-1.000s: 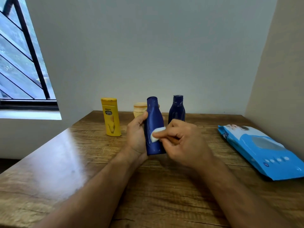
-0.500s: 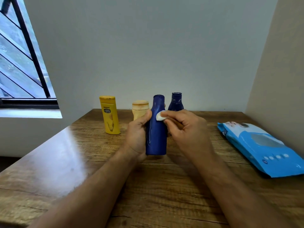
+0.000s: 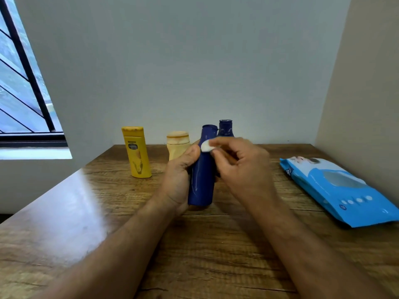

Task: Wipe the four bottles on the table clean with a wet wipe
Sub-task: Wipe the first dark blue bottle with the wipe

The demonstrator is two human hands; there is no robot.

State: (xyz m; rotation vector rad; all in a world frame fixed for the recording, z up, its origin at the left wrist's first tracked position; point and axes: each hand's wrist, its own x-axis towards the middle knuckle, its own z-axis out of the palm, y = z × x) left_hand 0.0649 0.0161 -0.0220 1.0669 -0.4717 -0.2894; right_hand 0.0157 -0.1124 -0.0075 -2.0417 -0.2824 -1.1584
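A dark blue bottle (image 3: 203, 175) stands upright near the table's middle, and my left hand (image 3: 179, 175) grips its left side. My right hand (image 3: 239, 167) pinches a small folded white wet wipe (image 3: 206, 146) against the bottle's upper neck. Just behind it rises a second dark blue bottle (image 3: 225, 128), mostly hidden by my right hand. A yellow bottle (image 3: 137, 153) stands at the back left. A short beige bottle (image 3: 178, 143) stands beside it, its lower part hidden behind my left hand.
A blue pack of wet wipes (image 3: 339, 188) lies flat on the right side of the wooden table (image 3: 216, 244). Walls close off the back and right. A barred window (image 3: 23, 87) is at the far left.
My right hand has slid the wipe up the held blue bottle from its lower body to its neck. The bottle was tilted a second ago and now stands upright.
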